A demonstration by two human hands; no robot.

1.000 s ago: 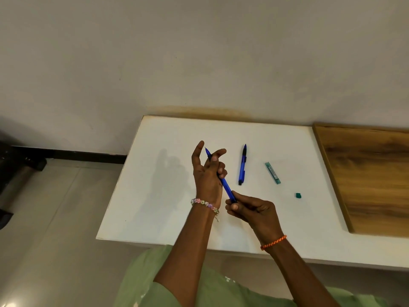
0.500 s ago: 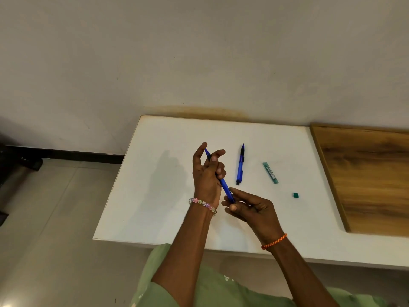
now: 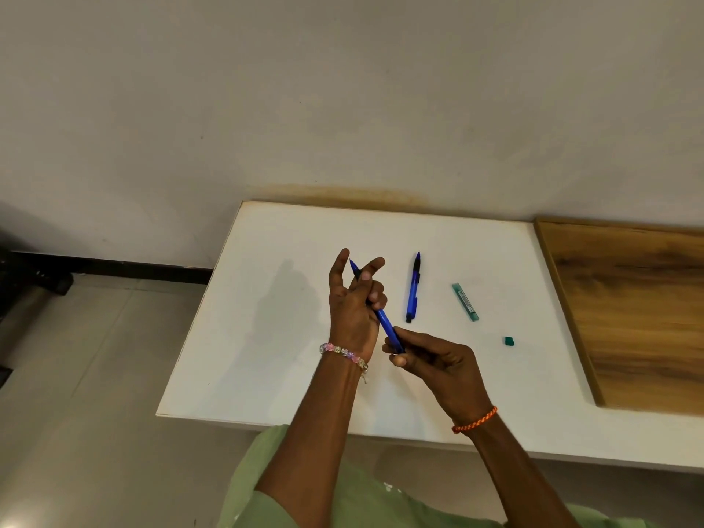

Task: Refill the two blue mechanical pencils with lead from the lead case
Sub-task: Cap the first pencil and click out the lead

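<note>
Holding one blue pencil (image 3: 384, 322) slantwise above the white table (image 3: 266, 337), tip up and away at the upper left, back end down and toward the body at the lower right. Left hand (image 3: 352, 310) curled round the front half, middle fingers wrapped on the barrel while thumb and forefinger stand spread either side of the tip. Right hand (image 3: 438, 360) pinching the back end, thumb and fingertips closed on it; whether a cap or push-button is coming off there cannot be told. Working, by the look of it, at the back end, where lead would go in. Lying flat just to the right of the hands, the second pencil (image 3: 413, 289), long axis nearly straight away from the body, tip far, apart from both hands. Further right again, the green lead case (image 3: 464, 301), slanted, with its small green cap (image 3: 508, 341) loose on the table nearer the body. Case and cap both on the right hand's side, so that hand would likely have the shorter reach; left hand better placed to keep the barrel steady, open end toward the right.
</note>
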